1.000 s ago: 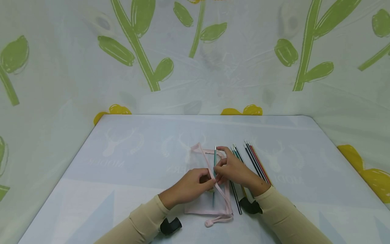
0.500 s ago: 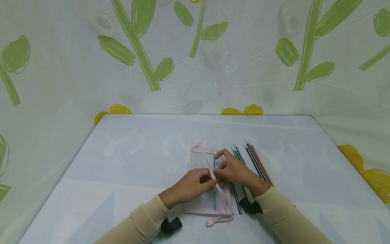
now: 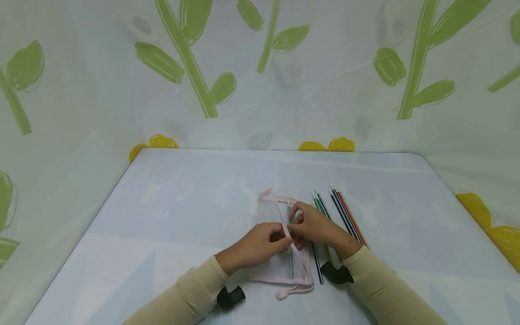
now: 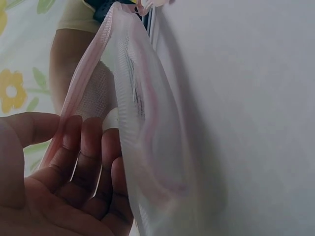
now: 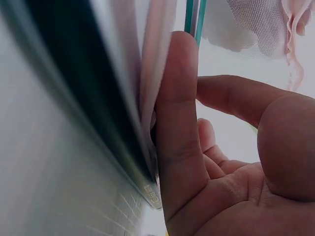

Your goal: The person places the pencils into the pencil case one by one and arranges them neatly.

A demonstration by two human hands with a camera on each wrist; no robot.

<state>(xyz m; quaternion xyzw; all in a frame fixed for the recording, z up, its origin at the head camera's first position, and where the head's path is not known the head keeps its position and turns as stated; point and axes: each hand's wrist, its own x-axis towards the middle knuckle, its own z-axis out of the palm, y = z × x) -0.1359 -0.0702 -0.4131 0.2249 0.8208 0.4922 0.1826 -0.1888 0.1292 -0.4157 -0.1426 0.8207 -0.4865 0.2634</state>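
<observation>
A see-through mesh pencil pouch [image 3: 268, 273] with pink trim lies in the middle of the table. My left hand [image 3: 260, 246] pinches its pink zipper edge [image 4: 83, 83] between thumb and fingers, lifting that side. At the opening, my right hand [image 3: 314, 228] pinches a teal pencil [image 3: 291, 267] between thumb and fingers. Most of the pencil's length shows inside the pouch, partly behind the zipper edge. In the right wrist view the teal pencil [image 5: 195, 19] passes behind my index fingertip, close to the pink edge.
Green pencils [image 3: 321, 204] lie beside my right hand, partly under it. Black and red pencils [image 3: 348, 214] are a little farther right. A black pencil [image 3: 317, 264] lies along the pouch's right side. The pink zipper pull [image 3: 281, 294] points toward me.
The teal pencil has slid down toward me, deeper into the pouch, with my right hand following it slightly. My left hand keeps its grip on the edge. The head view has shifted slightly.
</observation>
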